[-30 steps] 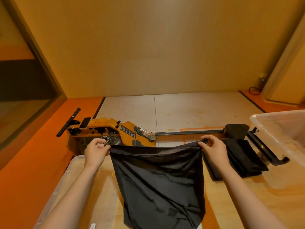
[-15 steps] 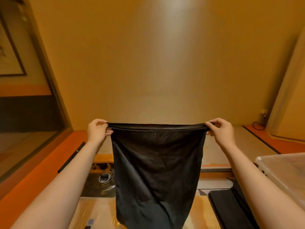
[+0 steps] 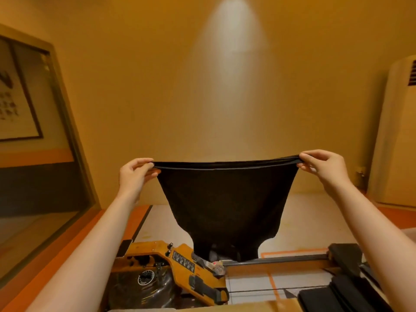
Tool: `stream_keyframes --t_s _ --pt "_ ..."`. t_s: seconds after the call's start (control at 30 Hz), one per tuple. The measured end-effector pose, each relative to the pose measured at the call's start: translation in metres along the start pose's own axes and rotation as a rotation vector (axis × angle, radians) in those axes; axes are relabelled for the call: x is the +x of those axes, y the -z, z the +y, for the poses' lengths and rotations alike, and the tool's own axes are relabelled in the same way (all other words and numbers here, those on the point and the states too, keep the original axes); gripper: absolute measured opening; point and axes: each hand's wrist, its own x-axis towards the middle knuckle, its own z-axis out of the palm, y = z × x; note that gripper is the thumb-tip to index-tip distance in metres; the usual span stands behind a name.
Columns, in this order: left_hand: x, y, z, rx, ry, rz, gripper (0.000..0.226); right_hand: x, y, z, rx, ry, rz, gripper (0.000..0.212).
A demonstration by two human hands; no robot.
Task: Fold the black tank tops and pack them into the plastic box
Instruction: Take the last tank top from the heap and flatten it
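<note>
A black tank top (image 3: 225, 203) hangs in the air in front of me, stretched wide by its hem with the strap end dangling near the floor machine. My left hand (image 3: 135, 176) pinches the left corner of the hem. My right hand (image 3: 324, 166) pinches the right corner, a little higher. More black fabric (image 3: 333, 296) lies folded at the lower right. The plastic box is out of view.
A yellow-orange rowing machine (image 3: 180, 266) with a gauge and a long rail stretches across the floor below the garment. A glass partition (image 3: 33, 154) runs along the left. A tall white air conditioner (image 3: 396, 131) stands at the right wall.
Both hands have raised the tank top higher and pulled it wider apart. The view has tilted upward, so the plastic box at the right has dropped out of sight.
</note>
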Motion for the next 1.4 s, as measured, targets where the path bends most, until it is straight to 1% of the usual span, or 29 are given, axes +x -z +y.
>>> stream_keyframes --t_s 0.07,0.23,0.33,0.43,0.53,0.63,0.7,0.8,0.9,1.0,1.2,1.4 --pt "-0.020 0.008 -0.018 0.012 0.002 -0.037 0.012 -0.016 0.008 0.015 -0.029 -0.060 -0.020 0.006" --pt "-0.071 0.034 -0.086 0.054 0.124 -0.065 0.011 -0.075 0.030 0.069 -0.123 -0.183 0.019 0.013" --pt "-0.103 0.050 -0.122 0.121 0.214 -0.053 0.015 -0.115 0.043 0.097 -0.201 -0.236 -0.059 0.018" --pt "-0.138 0.069 -0.151 0.200 0.301 -0.097 0.023 -0.150 0.055 0.113 -0.270 -0.274 -0.146 0.028" --pt "-0.174 0.084 -0.169 0.309 0.350 -0.118 0.030 -0.181 0.071 0.128 -0.299 -0.289 -0.175 0.030" --pt "-0.214 0.091 -0.176 0.252 0.400 -0.065 0.026 -0.207 0.090 0.142 -0.362 -0.299 -0.155 0.026" --pt "-0.242 0.093 -0.176 0.215 0.437 -0.035 0.018 -0.224 0.101 0.144 -0.382 -0.326 -0.154 0.021" --pt "-0.278 0.100 -0.175 0.249 0.469 0.006 0.011 -0.255 0.118 0.149 -0.344 -0.363 -0.170 0.017" --pt "-0.318 0.105 -0.174 0.357 0.469 0.005 0.013 -0.280 0.140 0.152 -0.401 -0.384 -0.208 0.012" --pt "-0.358 0.116 -0.173 0.428 0.452 -0.034 0.010 -0.306 0.160 0.152 -0.415 -0.398 -0.252 0.007" --pt "-0.413 0.134 -0.168 0.448 0.469 -0.113 0.011 -0.355 0.190 0.158 -0.372 -0.497 -0.234 0.012" --pt "-0.451 0.148 -0.162 0.477 0.493 -0.082 0.010 -0.386 0.213 0.149 -0.345 -0.515 -0.218 0.009"
